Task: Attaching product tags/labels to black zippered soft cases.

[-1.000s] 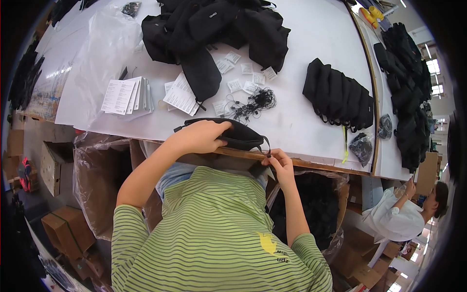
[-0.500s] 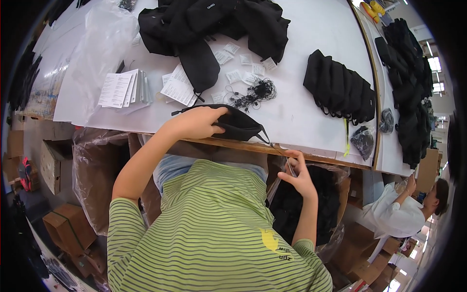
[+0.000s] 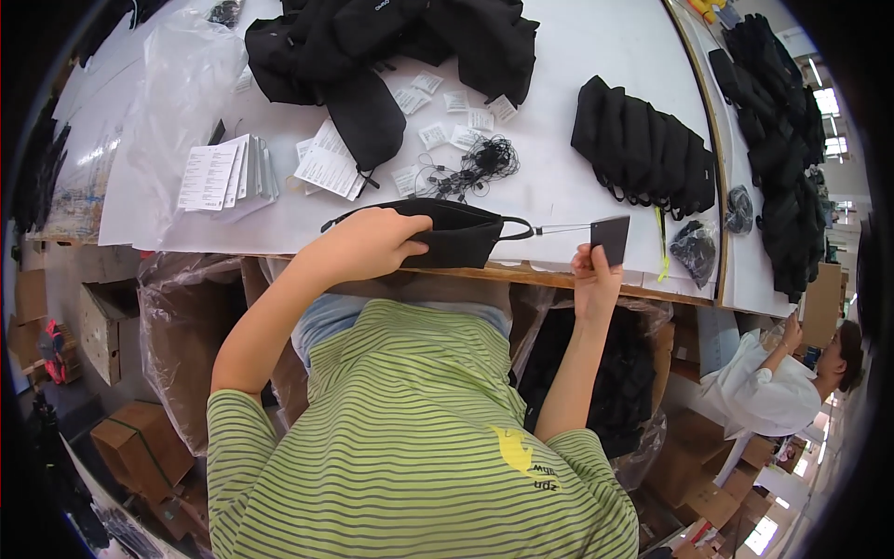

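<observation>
My left hand (image 3: 380, 244) grips a black fabric pouch (image 3: 467, 244) at the table's near edge, its fingers reaching into the pouch's opening. A loop sticks out from the pouch's right end. To the right, my right hand (image 3: 596, 272) pinches a dark rectangular hang tag (image 3: 610, 239) between thumb and fingers. A thin string runs taut from the tag to the pouch's loop. Just beyond the pouch lies a tangle of black tag strings (image 3: 486, 160), with small white packets (image 3: 433, 135) around it.
A heap of black pouches (image 3: 372, 47) lies at the far side, a row of them (image 3: 643, 144) at right. Stacked white printed cards (image 3: 228, 175) and clear plastic sheeting (image 3: 177, 93) are at left. Lined boxes (image 3: 182, 345) stand below the table edge. A co-worker (image 3: 778, 387) is at far right.
My right hand has moved up and right to the table edge. The dark tag has come into view in it, and the string now stretches straight from the pouch's loop.
</observation>
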A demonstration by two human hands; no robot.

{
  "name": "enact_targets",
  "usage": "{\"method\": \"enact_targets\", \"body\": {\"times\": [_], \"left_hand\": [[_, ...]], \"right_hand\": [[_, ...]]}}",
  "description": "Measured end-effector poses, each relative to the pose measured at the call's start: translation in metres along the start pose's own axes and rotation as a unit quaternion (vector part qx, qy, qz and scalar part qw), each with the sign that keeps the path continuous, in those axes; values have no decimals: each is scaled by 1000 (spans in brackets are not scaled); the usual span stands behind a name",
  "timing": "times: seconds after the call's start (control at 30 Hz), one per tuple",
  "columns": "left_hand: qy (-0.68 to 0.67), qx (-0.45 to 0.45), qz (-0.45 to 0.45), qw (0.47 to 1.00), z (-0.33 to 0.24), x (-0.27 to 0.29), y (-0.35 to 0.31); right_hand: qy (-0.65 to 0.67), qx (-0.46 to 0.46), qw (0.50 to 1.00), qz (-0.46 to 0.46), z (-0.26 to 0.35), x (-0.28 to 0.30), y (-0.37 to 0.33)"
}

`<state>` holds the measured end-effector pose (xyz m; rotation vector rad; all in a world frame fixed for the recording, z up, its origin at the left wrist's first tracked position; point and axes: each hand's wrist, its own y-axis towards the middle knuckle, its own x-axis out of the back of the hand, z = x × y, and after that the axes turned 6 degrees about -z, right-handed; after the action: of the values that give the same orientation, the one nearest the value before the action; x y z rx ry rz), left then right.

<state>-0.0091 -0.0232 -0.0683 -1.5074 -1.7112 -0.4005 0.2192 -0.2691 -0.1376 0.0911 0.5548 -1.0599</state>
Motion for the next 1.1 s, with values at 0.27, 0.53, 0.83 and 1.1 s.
{"method": "enact_targets", "body": {"times": [0.27,0.53,0.83,1.1], "left_hand": [[-22,-15,27,999,-19,-3,-18],[-27,-64,88,994,-40,-6,-30],[-39,-100,51,993,-16,-17,-38],[-86,-97,-36,991,-27,-25,-34]], "right_hand": [[305,-246,918,-59,-38,-59,-2],[208,-357,909,48,-58,-88,-9],[-127,-39,991,26,-30,-77,5],[-615,33,685,389,16,-119,-34]]}}
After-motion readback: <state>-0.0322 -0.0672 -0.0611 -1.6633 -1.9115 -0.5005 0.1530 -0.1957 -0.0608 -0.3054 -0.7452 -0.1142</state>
